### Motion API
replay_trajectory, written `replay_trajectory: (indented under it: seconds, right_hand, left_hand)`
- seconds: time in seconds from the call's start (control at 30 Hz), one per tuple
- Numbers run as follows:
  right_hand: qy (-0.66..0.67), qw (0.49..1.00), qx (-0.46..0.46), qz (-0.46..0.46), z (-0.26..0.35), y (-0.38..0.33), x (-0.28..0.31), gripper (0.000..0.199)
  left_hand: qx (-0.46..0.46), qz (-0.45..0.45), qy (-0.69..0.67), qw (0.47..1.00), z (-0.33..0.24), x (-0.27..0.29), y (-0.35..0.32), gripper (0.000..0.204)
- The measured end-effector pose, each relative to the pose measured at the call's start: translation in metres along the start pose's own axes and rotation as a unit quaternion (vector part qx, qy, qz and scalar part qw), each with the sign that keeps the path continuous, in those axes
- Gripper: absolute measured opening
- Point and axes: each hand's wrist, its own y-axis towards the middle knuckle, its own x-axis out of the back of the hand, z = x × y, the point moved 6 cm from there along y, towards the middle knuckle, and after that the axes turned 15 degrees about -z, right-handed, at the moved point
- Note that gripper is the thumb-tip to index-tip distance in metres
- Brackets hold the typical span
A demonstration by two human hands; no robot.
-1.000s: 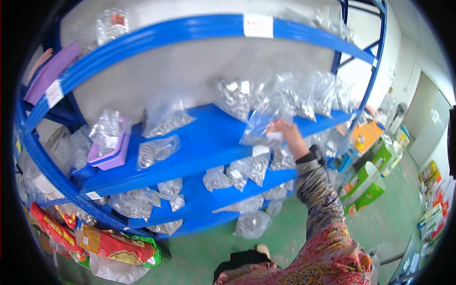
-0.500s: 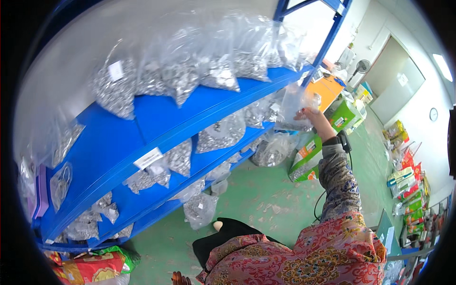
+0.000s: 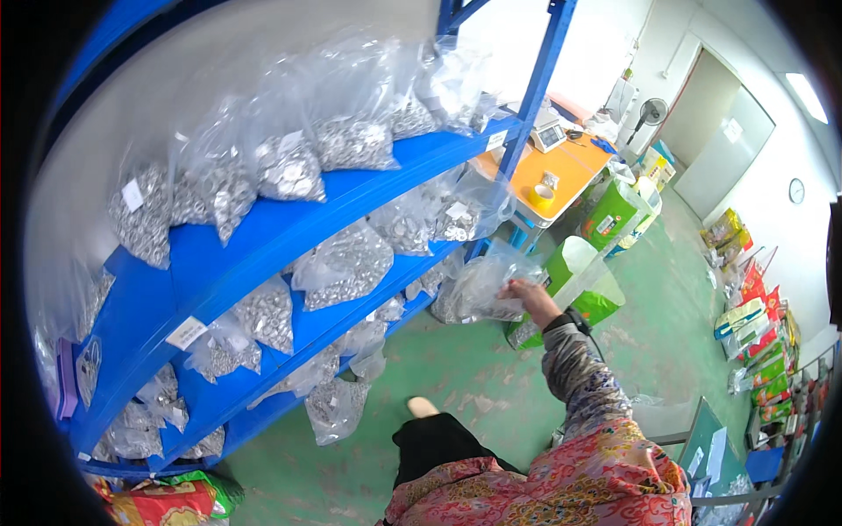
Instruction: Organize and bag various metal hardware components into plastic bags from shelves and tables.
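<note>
the right hand (image 3: 526, 298), at the end of a patterned red sleeve (image 3: 583, 386), is stretched out with its fingers closed on the top of a clear plastic bag of small silver metal parts (image 3: 478, 289), which hangs in the air just off the end of the blue metal shelving (image 3: 263, 237). more such bags lie on the shelves. behind the hand stand an orange table (image 3: 561, 171) and green sacks (image 3: 614, 210). the left hand is out of view.

Right hand (image 3: 524, 296) gripping clear plastic bag (image 3: 478, 285) of small metal parts, beside blue shelving (image 3: 289, 210) loaded with similar bags, orange table (image 3: 561, 171) beyond
</note>
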Motion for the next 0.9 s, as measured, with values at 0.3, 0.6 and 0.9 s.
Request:
replay_trajectory:
  seconds: [0.3,0.6,0.9]
  right_hand:
    - [0.113,0.994,0.001,-0.004,0.026,0.124,0.068,0.025]
    - [0.102,0.971,0.19,-0.103,0.135,0.376,0.212,0.019]
    - [0.012,0.989,0.144,-0.023,0.069,0.579,0.172,0.017]
  left_hand:
    - [0.002,-0.002,0.053,0.999,0.086,-0.137,-0.029,0.045]
    - [0.023,-0.022,0.126,0.992,0.168,-0.32,-0.076,0.044]
    - [-0.009,-0.027,0.238,0.971,0.183,-0.382,-0.124,0.044]
